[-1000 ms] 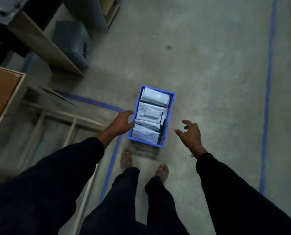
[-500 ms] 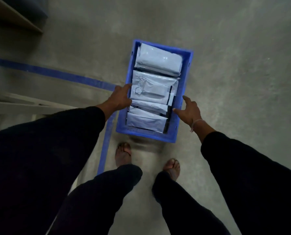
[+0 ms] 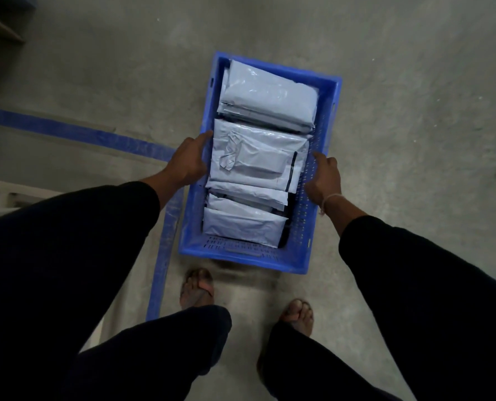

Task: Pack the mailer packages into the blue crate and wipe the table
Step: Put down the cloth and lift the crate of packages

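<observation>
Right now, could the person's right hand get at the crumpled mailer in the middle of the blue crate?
Probably yes. The right hand is on the blue crate by its right wall, beside the crumpled mailer, which lies uncovered on top. The left hand stays at the opposite rim.

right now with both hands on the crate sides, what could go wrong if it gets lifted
The mailer packages are piled up to the blue crate rim, so a tilt could slide the top ones out. The left hand and right hand grip mid-side walls, which may slip. Bare toes sit just below the crate.
</observation>
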The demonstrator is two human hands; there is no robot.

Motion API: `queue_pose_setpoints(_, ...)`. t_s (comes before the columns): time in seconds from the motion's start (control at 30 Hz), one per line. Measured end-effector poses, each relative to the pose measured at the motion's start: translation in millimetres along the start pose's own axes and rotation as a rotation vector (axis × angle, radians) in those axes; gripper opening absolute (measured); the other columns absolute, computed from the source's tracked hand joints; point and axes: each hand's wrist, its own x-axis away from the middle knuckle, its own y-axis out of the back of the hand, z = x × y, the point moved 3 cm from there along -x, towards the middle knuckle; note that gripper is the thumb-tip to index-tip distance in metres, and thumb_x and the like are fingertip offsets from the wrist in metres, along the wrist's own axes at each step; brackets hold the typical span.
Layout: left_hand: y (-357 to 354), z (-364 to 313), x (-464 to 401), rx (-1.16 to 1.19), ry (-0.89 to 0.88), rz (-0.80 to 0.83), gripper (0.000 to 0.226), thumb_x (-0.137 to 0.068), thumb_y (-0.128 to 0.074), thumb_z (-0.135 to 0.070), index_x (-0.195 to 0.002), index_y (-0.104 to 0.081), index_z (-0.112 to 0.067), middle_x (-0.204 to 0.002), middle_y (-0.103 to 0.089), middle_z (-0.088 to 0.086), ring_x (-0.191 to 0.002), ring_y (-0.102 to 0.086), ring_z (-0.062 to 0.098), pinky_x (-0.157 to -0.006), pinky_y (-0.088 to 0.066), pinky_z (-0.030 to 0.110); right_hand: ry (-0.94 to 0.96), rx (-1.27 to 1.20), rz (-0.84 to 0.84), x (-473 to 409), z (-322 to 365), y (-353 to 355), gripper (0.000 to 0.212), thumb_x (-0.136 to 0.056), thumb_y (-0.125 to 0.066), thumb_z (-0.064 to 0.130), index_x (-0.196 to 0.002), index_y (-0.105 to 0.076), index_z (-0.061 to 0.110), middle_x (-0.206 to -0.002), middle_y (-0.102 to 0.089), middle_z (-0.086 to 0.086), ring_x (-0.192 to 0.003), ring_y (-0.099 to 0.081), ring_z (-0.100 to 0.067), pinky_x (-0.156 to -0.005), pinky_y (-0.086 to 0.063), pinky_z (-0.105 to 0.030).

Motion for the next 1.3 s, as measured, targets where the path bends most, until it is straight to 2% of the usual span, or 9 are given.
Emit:
queue_pose_setpoints(0.2,15,-12,16,0.055,0.023,0.011,0.087,-0.079,-0.062,0.006,-0.157,-0.037,-0.020,-0.117,-0.058,0.035,-0.103,-0.061,0.051,-0.084,-0.050,0.043,0.004,0.002,0.001,17,13,22,0.072,-0.082,-0.058,-0.006,-0.150,-0.038,0.009,-0.138,-0.038,-0.024,-0.120,-0.052,-0.042,-0.099,-0.041,-0.034)
queue_pose_setpoints(0.37,49,-40,57,0.107,0.031,0.003,0.092,-0.066,-0.055,-0.015,-0.156,-0.038,-0.023,-0.111,-0.060,0.038,-0.101,-0.063,0.052,-0.083,-0.053,0.046,0.010,0.047,0.031,52,38,65,0.070,-0.083,-0.059,-0.004,-0.148,-0.040,0.010,-0.138,-0.038,-0.023,-0.119,-0.053,-0.043,-0.096,-0.042,-0.034)
queue_pose_setpoints(0.47,79,-62,92,0.119,0.052,0.004,0.087,-0.075,-0.061,-0.004,-0.157,-0.038,-0.024,-0.113,-0.060,0.038,-0.101,-0.062,0.052,-0.082,-0.053,0.046,0.024,0.068,0.036,84,59,103,0.067,-0.083,-0.058,-0.004,-0.147,-0.042,0.009,-0.135,-0.039,-0.024,-0.117,-0.053,-0.044,-0.095,-0.042,-0.036)
queue_pose_setpoints(0.57,118,-86,134,0.151,0.056,-0.007,0.091,-0.067,-0.058,-0.014,-0.156,-0.038,-0.024,-0.114,-0.060,0.038,-0.101,-0.062,0.054,-0.082,-0.055,0.047,0.053,0.080,0.038,122,86,148,0.066,-0.083,-0.059,-0.003,-0.146,-0.043,0.009,-0.134,-0.040,-0.024,-0.116,-0.054,-0.045,-0.094,-0.044,-0.038)
queue_pose_setpoints(0.77,207,-160,244,0.174,0.020,-0.087,0.082,-0.079,-0.064,0.009,-0.155,-0.039,-0.009,-0.133,-0.062,0.029,-0.109,-0.062,0.052,-0.087,-0.053,0.045,0.146,0.100,0.035,215,146,252,0.067,-0.082,-0.063,0.001,-0.146,-0.043,0.008,-0.132,-0.040,-0.026,-0.114,-0.055,-0.046,-0.095,-0.045,-0.040)
queue_pose_setpoints(0.93,284,-229,364,0.211,-0.034,-0.150,0.090,-0.070,-0.066,-0.014,-0.156,-0.040,-0.010,-0.131,-0.062,0.033,-0.114,-0.061,0.050,-0.089,-0.052,0.044,0.260,0.141,0.013,307,194,344,0.066,-0.085,-0.064,0.005,-0.147,-0.041,0.008,-0.134,-0.040,-0.026,-0.114,-0.056,-0.045,-0.094,-0.045,-0.038)
queue_pose_setpoints(1.07,331,-270,455,0.164,-0.106,-0.233,0.094,-0.065,-0.061,-0.031,-0.156,-0.041,-0.016,-0.114,-0.068,0.033,-0.094,-0.066,0.046,-0.074,-0.048,0.037,0.378,0.201,-0.069,385,222,406,0.066,-0.086,-0.059,0.008,-0.149,-0.038,0.009,-0.134,-0.040,-0.024,-0.107,-0.058,-0.046,-0.090,-0.048,-0.041)
queue_pose_setpoints(1.17,357,-286,513,0.190,-0.166,-0.311,0.101,-0.059,-0.054,-0.047,-0.156,-0.040,-0.020,-0.127,-0.067,0.024,-0.101,-0.068,0.038,-0.091,-0.055,0.046,0.457,0.218,-0.125,439,238,442,0.064,-0.088,-0.056,0.009,-0.149,-0.038,0.011,-0.133,-0.041,-0.021,-0.101,-0.060,-0.044,-0.084,-0.049,-0.040)
queue_pose_setpoints(1.3,382,-305,585,0.236,-0.192,-0.404,0.101,-0.059,-0.053,-0.049,-0.155,-0.043,-0.020,-0.136,-0.064,0.019,-0.117,-0.065,0.033,-0.102,-0.051,0.048,0.528,0.194,-0.173,495,254,480,0.065,-0.085,-0.057,0.006,-0.148,-0.042,0.011,-0.130,-0.044,-0.021,-0.103,-0.059,-0.042,-0.083,-0.046,-0.036)
